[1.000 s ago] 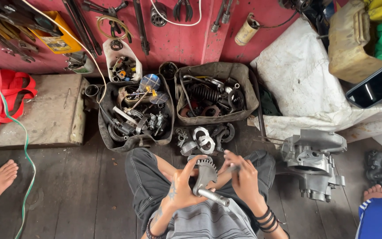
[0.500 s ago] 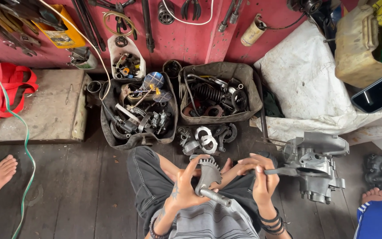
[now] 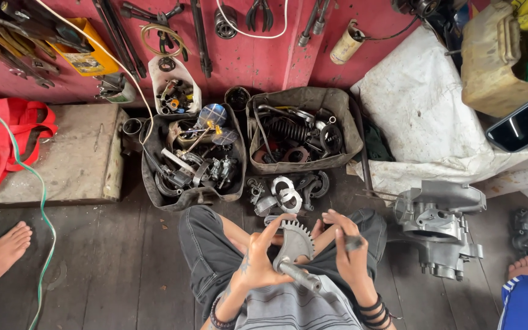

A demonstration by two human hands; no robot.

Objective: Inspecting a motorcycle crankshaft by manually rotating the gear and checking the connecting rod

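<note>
Back comes the right hand [image 3: 352, 256], pinching a small dark part; left hand [image 3: 263, 260] grips the toothed grey gear shaft [image 3: 294, 253], shaft pointing toward the person, teeth fanned away.

The person wears dark grey shorts [image 3: 206, 253], a grey striped shirt [image 3: 294, 308] and dark bands around both wrists [image 3: 374, 315].

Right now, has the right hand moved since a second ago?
Yes. The right hand went out toward the engine casing, then came back beside the toothed gear, gripping a small dark part.
</note>
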